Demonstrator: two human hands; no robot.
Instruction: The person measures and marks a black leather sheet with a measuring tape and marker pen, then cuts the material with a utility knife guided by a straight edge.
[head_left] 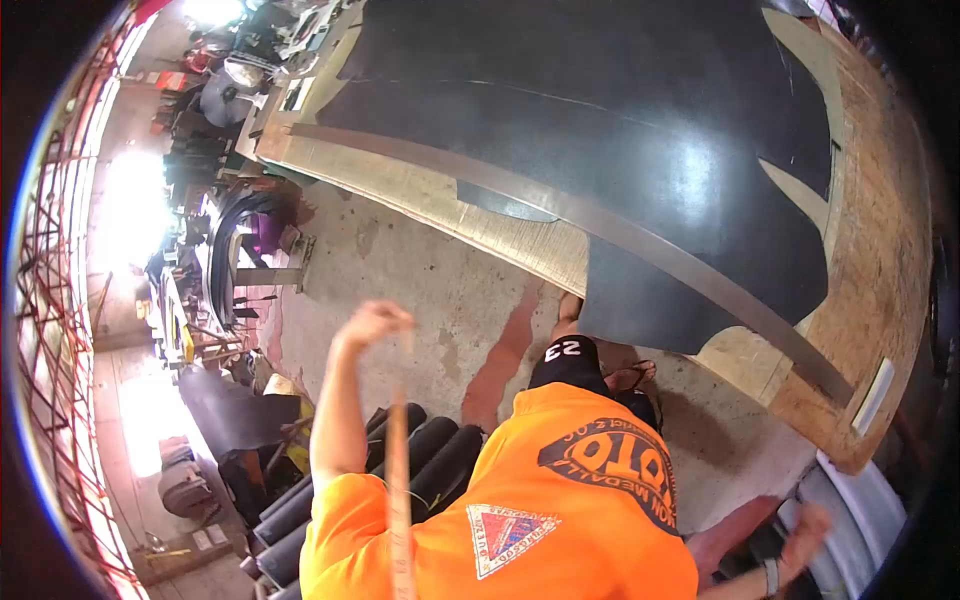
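My left hand [375, 322] is raised over the floor at the left, its fingers pinched on one end of a measuring tape [398, 480]. The tape, a narrow tan strip with printed numbers, runs down from it in front of my orange shirt to the bottom edge. Low at the right is my right hand [803, 538], slightly blurred, fingers apart and holding nothing, beside some pale rolls [840, 520]. A large black leather-like sheet [600, 60] lies on the wooden table [880, 190] ahead. Across it stretches a long metal straightedge [600, 215], touched by neither hand.
Dark rolls [430, 450] are stacked on the floor beside my left arm. A small white strip [874, 397] lies at the table's right corner. Stools, tools and cluttered benches line the left side, near a red metal lattice [60, 330].
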